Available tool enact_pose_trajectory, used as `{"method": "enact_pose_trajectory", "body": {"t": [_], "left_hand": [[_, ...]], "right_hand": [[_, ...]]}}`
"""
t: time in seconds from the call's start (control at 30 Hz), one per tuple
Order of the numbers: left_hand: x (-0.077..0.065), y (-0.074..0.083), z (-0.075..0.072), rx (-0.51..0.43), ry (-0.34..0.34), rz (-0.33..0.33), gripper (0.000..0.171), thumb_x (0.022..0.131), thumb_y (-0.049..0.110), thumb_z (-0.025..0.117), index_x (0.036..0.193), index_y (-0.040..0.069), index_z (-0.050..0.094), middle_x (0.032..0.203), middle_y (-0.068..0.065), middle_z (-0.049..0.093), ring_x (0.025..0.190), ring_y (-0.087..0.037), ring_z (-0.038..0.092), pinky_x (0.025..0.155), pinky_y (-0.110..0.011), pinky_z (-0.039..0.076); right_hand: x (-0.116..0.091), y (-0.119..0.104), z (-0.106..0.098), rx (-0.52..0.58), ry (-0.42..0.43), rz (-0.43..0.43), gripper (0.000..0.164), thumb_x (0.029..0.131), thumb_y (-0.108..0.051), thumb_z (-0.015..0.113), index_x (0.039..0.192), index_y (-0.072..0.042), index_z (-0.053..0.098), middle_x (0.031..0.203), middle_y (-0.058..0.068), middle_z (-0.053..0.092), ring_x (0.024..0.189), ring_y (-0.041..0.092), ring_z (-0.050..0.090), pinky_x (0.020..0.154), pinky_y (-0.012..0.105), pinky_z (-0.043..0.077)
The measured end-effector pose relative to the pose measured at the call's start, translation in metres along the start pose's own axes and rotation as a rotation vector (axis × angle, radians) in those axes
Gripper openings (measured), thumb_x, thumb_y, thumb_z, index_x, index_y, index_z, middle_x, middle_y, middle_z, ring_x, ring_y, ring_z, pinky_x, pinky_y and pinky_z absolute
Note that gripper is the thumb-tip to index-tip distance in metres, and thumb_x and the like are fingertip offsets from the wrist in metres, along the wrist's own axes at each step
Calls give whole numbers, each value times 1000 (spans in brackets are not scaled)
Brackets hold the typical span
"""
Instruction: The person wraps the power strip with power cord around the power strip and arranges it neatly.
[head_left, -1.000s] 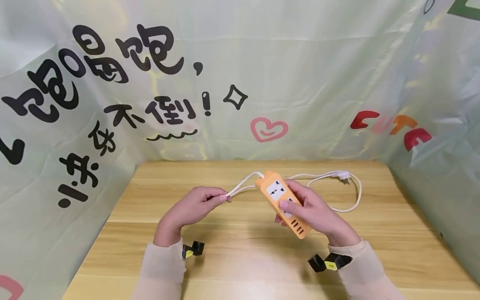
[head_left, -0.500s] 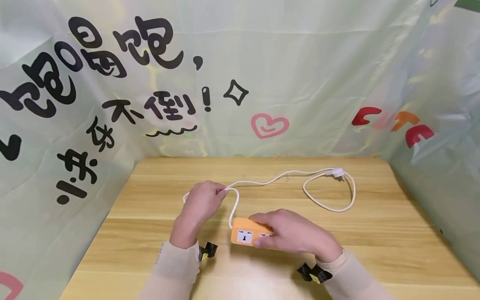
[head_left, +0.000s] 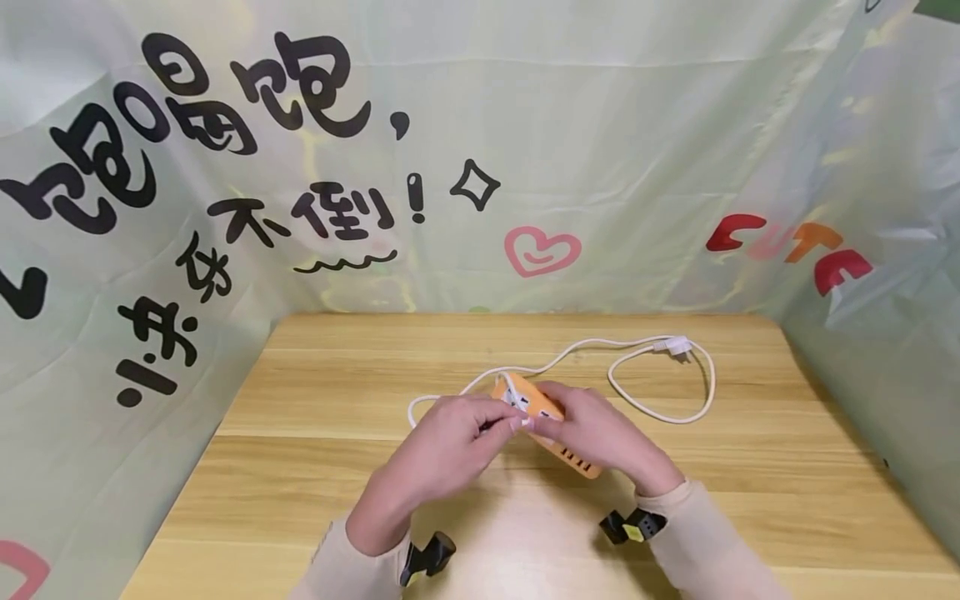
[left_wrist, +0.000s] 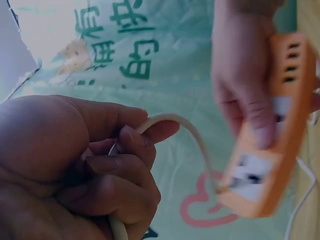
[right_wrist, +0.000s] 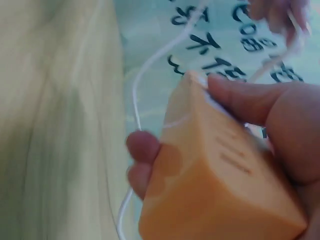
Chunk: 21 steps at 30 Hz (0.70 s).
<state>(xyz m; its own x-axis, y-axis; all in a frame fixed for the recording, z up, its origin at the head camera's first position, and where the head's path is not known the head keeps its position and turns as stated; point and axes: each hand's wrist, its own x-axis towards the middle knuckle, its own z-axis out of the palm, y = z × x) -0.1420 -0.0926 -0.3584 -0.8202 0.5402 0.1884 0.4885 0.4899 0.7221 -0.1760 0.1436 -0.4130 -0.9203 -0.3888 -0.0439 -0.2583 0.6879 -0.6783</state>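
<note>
An orange power strip (head_left: 581, 461) with white socket faces and several dark USB slots is tilted above the table in the head view. My right hand (head_left: 603, 429) grips it across the body, thumb over the socket face and fingers behind, as the right wrist view shows on the strip (right_wrist: 200, 175). My left hand (head_left: 457, 442) pinches the white cord (left_wrist: 170, 117) near the strip, with the cord running on through its curled fingers in the left wrist view. In the head view the left fingertips overlap the socket face; the left wrist view shows them apart from it.
The rest of the cord (head_left: 570, 354) trails over the wooden table (head_left: 300, 467) to a white plug (head_left: 673, 346) lying by a loop at the back right. Printed cloth (head_left: 637, 167) walls in the back and both sides.
The strip swung low and level, then turned back to a slant facing up, in my right hand. My left hand, holding the cord, moved right and nearer, now in front of the strip.
</note>
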Motion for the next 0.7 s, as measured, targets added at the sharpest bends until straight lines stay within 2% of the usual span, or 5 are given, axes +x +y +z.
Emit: {"method": "enact_pose_trajectory", "body": {"t": [0.17,0.3,0.43,0.57,0.7], "left_hand": [[-4,-4,6,-56,-65,-4,22,109,26,59,108,24,81,60,13,37,54,-2,35,53,-20,34],[-8,-13,6,-196,-121,-67,23,107,20,62,124,21,77,65,13,53,54,-1,40,53,-19,37],[-9,-20,7,-289,-173,-126,8,103,17,66,107,18,73,76,5,69,58,-3,52,53,-19,42],[-9,-28,9,-235,-212,-157,10,103,20,68,94,17,71,73,4,69,57,-4,54,51,-21,43],[-8,-34,8,-109,-221,-157,31,103,37,69,79,19,73,63,11,62,52,-2,49,49,-21,40]], "right_hand": [[2,15,-11,241,-48,-27,36,102,-36,70,134,-18,67,97,3,72,75,18,68,67,33,58],[1,21,-16,497,-134,-52,38,105,-29,67,138,-11,64,98,12,72,75,29,73,66,41,63],[-3,22,-22,719,-204,-86,40,108,-20,61,142,0,56,98,17,69,74,35,76,64,45,64],[-8,24,-30,835,-255,-147,35,110,-13,56,141,2,55,97,15,69,73,33,76,62,40,64],[-12,25,-36,923,-408,-271,29,109,-7,52,137,-2,60,99,10,70,74,25,76,64,36,64]]}}
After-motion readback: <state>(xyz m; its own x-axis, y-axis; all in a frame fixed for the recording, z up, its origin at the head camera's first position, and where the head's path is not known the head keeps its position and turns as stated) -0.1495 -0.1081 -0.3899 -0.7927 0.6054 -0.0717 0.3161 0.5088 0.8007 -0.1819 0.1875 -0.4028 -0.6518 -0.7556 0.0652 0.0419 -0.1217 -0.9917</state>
